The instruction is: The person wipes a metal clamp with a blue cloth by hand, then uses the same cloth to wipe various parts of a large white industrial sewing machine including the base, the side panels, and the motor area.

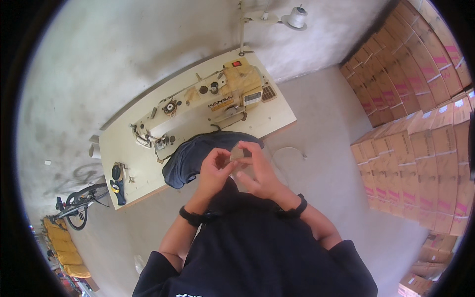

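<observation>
My left hand (213, 172) and my right hand (258, 172) meet in front of my chest. Between their fingertips is a small, flat, see-through brownish piece (236, 153), perhaps plastic; its exact kind is unclear. The left thumb and forefinger pinch its near left side. My right fingers bend around its other side, with the thumb held apart from it. Just beyond the hands, a dark blue folded cloth (189, 156), apparently a garment, lies along the table's front edge. Behind the cloth stands a Kansai sewing machine (193, 118), its needle area to the left.
The pale sewing table (144, 178) bears a strapped round item (117, 172) at its left end. A thread cone (298, 17) hangs on a stand behind. A bicycle (79, 206) leans at left, near yellow bundles (63, 245). Stacked cardboard boxes (412, 167) line the right.
</observation>
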Motion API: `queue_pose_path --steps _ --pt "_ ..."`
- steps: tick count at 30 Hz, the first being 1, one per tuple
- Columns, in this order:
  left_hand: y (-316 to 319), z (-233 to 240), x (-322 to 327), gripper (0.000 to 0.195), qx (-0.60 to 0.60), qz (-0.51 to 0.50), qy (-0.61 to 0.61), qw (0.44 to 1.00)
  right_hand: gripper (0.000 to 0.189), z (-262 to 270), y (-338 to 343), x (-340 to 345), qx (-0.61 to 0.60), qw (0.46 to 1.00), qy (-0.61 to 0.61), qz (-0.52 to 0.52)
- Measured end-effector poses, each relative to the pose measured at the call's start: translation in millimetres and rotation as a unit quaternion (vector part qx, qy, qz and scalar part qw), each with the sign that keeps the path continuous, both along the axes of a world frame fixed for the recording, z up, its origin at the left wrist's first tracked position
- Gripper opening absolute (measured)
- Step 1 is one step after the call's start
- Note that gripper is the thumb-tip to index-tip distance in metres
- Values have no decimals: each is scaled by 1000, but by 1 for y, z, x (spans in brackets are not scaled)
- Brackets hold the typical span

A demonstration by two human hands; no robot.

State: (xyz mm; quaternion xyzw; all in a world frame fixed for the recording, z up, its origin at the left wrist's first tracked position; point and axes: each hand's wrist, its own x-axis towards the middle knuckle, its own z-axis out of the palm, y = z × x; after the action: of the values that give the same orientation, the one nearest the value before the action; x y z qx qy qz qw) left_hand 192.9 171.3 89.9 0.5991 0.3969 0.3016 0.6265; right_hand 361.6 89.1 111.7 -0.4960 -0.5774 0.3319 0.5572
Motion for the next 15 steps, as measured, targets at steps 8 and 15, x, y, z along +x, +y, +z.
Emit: queue_pose_path --steps 8,15 --pt "43 -4 -65 32 -175 77 -40 981 62 -5 19 -3 -134 988 38 -72" --pt "95 -47 -177 25 -289 202 -43 935 61 -63 35 -4 -228 965 -64 -115"
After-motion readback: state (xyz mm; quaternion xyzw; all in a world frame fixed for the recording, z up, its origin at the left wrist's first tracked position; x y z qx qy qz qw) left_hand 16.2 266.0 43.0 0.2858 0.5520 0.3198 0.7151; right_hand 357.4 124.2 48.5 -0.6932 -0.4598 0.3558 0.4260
